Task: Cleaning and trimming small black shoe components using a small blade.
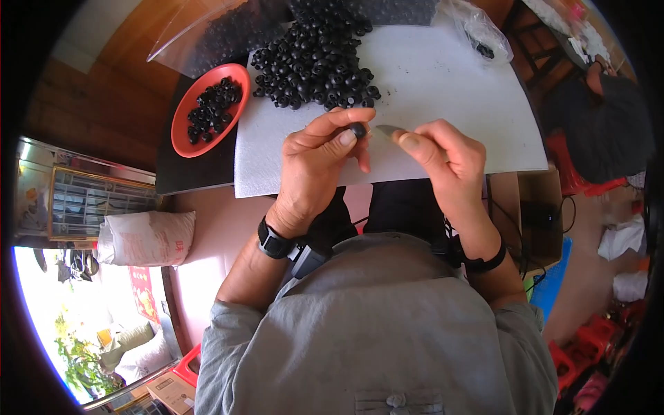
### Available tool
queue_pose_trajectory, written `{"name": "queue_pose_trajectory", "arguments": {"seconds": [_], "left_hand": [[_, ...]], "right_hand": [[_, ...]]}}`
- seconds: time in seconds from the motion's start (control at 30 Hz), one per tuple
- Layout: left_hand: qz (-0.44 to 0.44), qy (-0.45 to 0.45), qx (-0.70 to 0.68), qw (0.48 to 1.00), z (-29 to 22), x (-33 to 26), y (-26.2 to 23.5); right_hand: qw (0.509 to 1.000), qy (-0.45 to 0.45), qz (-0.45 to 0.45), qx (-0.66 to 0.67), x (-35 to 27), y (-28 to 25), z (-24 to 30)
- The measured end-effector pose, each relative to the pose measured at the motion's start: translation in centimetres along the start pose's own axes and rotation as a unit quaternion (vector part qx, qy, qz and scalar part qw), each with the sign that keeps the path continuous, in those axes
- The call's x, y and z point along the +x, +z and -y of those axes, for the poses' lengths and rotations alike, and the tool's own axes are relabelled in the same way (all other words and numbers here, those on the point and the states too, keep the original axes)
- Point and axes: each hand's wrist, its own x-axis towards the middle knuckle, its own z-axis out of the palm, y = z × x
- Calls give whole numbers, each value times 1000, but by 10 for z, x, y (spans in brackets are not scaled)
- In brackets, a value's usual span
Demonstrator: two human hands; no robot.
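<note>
Between the thumb and fingers of my left hand (315, 155) is a small round black part (357, 130), which looks like a rubber or plastic cap. My right hand (453, 159) pinches a small knife (389, 129), its short blade pointing left toward the black part and a little apart from it. Both hands are above the near edge of a white foam sheet (443, 104). Beyond them lies a large heap of similar black parts (311, 66). An orange-red oval bowl (178, 135) at the left holds several more.
A clear plastic bag (207, 41) with black parts stands behind the bowl, and another plastic bag (484, 34) lies at the far right. A cardboard box (508, 200) is below the table's right edge. Another person (602, 124) sits at the right. A white sack (149, 235) stands at left.
</note>
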Motion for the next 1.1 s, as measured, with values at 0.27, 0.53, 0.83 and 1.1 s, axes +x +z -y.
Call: {"name": "queue_pose_trajectory", "arguments": {"seconds": [0.27,0.53,0.83,1.1], "left_hand": [[-8,-3,13,1000,2,-5,3],[1,-39,37,999,-3,-13,19],[-266,98,403,870,-104,4,-73],[-83,237,715,653,-83,23,-78]], "right_hand": [[998,-8,0,-69,-1,6,0],[995,-71,-8,-63,-3,2,-5],[996,-21,-54,-72,-3,-36,-18],[990,-50,-74,-108,-2,-36,-23]]}}
